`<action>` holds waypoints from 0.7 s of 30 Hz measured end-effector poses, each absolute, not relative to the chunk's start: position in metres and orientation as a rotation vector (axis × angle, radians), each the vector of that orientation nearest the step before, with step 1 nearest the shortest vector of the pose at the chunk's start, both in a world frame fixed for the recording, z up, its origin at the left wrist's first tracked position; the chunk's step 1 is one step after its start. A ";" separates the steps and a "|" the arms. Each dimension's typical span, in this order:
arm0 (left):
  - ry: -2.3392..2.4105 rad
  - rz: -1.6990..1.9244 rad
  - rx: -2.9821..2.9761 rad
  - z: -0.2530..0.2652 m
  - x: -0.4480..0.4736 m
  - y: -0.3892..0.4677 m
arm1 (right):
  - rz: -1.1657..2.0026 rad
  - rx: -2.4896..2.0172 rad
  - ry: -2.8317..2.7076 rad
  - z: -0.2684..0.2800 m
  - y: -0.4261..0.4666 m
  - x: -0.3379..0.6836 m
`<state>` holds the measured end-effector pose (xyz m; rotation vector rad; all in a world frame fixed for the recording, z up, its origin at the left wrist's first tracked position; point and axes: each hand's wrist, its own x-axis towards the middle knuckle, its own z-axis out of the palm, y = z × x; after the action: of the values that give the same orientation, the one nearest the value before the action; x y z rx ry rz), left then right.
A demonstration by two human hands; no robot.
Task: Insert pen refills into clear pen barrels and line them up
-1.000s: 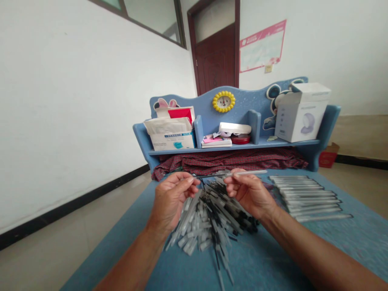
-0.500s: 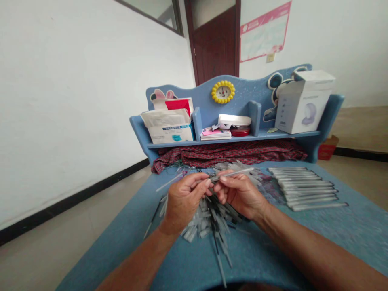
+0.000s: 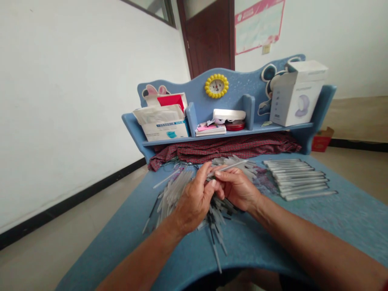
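My right hand [image 3: 239,189] pinches a clear pen barrel [image 3: 233,165] between thumb and fingers, its free end slanting up to the right. At the barrel's near end, my left hand [image 3: 195,199] closes its fingers and thumb around it; the tip there is hidden. Beneath both hands spreads a loose pile of translucent pen parts [image 3: 174,193], some with dark ends or dark refills [image 3: 212,228] among them. More clear barrels [image 3: 226,161] lie just behind the fingers. To the right, several pens [image 3: 298,180] with dark tips lie side by side in a row.
The blue table [image 3: 342,226] has a raised shelf [image 3: 257,128] at its back. On it stand a mask box [image 3: 169,130], a white carton [image 3: 298,95], papers [image 3: 209,130] and a round red tin [image 3: 235,126]. Checked cloth [image 3: 224,147] is bunched under the shelf.
My left hand has turned and its fingers now reach over the barrel's near end, closer against my right hand. The right hand keeps its pinch. The whole view has shifted slightly.
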<state>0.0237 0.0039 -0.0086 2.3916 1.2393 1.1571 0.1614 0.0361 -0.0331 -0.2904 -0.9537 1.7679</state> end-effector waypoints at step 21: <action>0.995 -0.164 3.064 0.006 0.050 -0.015 | 1.592 -0.375 -0.691 -0.020 0.068 0.225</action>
<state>0.0503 -0.0148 0.0062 3.0642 0.9949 -0.1639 0.2246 0.0683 -0.0201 -0.3748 -0.6907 1.5923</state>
